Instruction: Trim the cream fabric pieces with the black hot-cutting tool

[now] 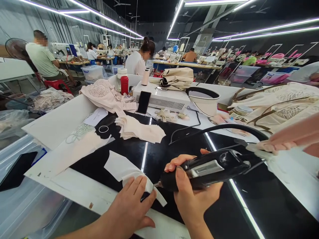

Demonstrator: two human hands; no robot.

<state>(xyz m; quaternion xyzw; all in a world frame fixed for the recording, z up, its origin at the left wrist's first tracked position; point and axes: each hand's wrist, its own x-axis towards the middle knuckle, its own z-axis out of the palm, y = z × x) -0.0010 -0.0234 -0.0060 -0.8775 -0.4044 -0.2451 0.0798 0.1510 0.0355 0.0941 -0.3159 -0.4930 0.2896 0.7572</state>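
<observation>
My right hand [191, 196] is wrapped round a black handheld power tool [211, 167] with a metal plate on its side. A thick black cord [224, 127] arcs away from the tool to the right. The tool's tip points left at a pale fabric piece [124, 167] lying on the glossy black tabletop [174, 146]. My left hand [132, 205] lies on that piece's near end, fingers pressed down on it beside the tool tip.
A stack of cut cream pieces [139, 131] lies mid-table, with lace garments [104, 94] behind. A phone [144, 102] leans on a white machine box [161, 98]. A red flask [124, 85], a white bowl [203, 99] and lace fabric [281, 106] at right. Other people sit at tables behind.
</observation>
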